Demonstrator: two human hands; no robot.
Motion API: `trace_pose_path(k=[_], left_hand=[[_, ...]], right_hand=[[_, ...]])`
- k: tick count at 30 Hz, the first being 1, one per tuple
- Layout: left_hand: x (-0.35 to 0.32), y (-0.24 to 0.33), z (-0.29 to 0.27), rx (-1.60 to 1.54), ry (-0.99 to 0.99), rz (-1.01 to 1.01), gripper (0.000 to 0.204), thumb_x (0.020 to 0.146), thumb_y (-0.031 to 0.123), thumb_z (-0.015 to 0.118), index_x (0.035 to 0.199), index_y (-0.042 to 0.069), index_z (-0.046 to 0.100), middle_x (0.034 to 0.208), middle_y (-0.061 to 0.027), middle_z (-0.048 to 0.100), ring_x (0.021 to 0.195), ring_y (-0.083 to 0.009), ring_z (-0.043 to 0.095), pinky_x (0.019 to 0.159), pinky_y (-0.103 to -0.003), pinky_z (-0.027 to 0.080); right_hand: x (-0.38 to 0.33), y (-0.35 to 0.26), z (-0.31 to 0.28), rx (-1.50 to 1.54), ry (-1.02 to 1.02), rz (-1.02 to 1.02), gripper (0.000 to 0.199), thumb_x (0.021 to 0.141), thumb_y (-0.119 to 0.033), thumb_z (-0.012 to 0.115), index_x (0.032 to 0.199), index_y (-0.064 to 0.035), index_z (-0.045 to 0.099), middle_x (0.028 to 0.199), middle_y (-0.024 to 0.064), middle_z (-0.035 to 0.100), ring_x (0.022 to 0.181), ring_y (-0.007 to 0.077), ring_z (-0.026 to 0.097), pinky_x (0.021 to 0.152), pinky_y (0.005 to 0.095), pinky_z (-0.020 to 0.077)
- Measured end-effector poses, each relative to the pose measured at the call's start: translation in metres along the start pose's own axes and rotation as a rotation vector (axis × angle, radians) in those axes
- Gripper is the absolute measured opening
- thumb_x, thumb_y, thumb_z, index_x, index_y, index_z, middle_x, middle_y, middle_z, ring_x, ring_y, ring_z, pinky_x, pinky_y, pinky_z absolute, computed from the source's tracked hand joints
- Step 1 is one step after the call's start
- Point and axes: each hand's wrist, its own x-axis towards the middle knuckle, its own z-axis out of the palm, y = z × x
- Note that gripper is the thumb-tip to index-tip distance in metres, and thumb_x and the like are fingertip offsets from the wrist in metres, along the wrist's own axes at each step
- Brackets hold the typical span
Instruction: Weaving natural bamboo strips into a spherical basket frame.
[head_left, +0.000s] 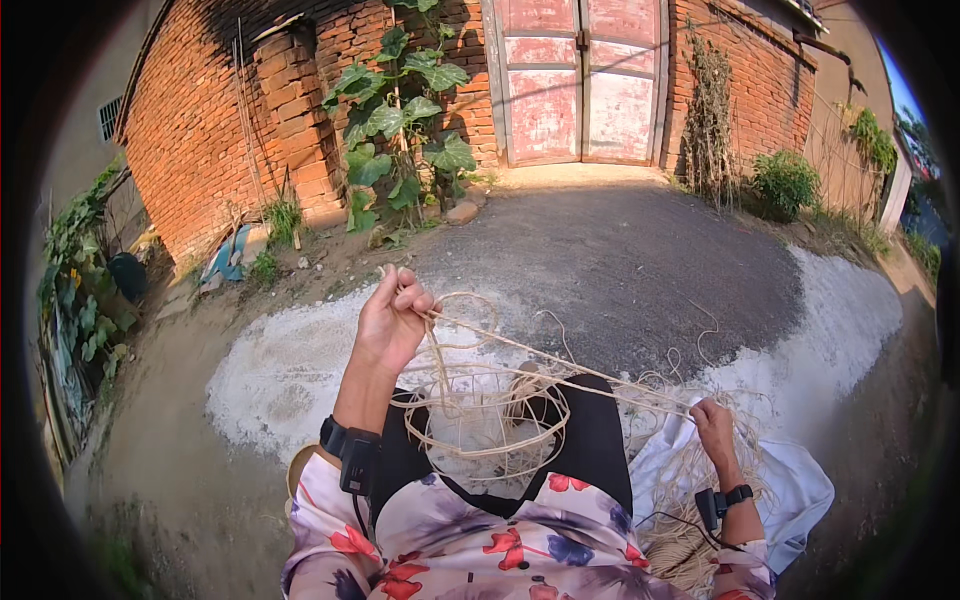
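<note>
Left hand [392, 322] raised and pinched shut on a pale straw strand [560, 375]; right hand [715, 425] lower, closed on the same strand's far end. Strand pulled taut between the two grips, long axis slanting down from the left pinch toward the right fist. Below the left grip, over the lap: an open hoop frame [495, 425] of a few rings and uprights (bare skeleton only, by the look), sides mostly unwoven. Beside the right grip, loose fibre [690, 480] heaped on a white cloth [800, 490], much apparently unused.
</note>
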Motion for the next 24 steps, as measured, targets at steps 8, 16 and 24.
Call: trace_pose_path(k=[8, 16, 24], left_hand=[[-0.018, 0.006, 0.001, 0.403, 0.157, 0.048, 0.024, 0.1, 0.03, 0.045, 0.096, 0.01, 0.057, 0.079, -0.0013, 0.062, 0.085, -0.0196, 0.061, 0.08, -0.035, 0.046], [-0.009, -0.06, 0.057, 0.656, 0.065, -0.037, 0.025, 0.101, 0.028, 0.044, 0.099, 0.007, 0.058, 0.108, -0.0101, 0.061, 0.102, -0.0193, 0.056, 0.094, -0.034, 0.041], [-0.014, -0.075, 0.058, 0.497, 0.005, -0.033, 0.026, 0.101, 0.028, 0.043, 0.098, 0.006, 0.056, 0.098, -0.0097, 0.061, 0.101, -0.0219, 0.057, 0.096, -0.037, 0.041]], right_hand=[[-0.035, 0.129, -0.026, -0.792, -0.104, 0.43, 0.016, 0.08, -0.021, 0.059, 0.086, -0.0102, 0.069, 0.09, 0.014, 0.068, 0.086, 0.0323, 0.065, 0.073, 0.0472, 0.0497], [0.022, -0.212, 0.063, 0.524, -0.046, -0.418, 0.02, 0.085, -0.018, 0.063, 0.087, 0.0016, 0.064, 0.079, 0.0106, 0.063, 0.071, 0.0184, 0.062, 0.067, 0.0312, 0.0485], [0.01, -0.292, 0.09, 1.083, -0.625, -0.098, 0.014, 0.09, -0.017, 0.06, 0.088, -0.004, 0.056, 0.07, -0.0031, 0.051, 0.061, 0.0037, 0.044, 0.053, 0.0224, 0.0365]])
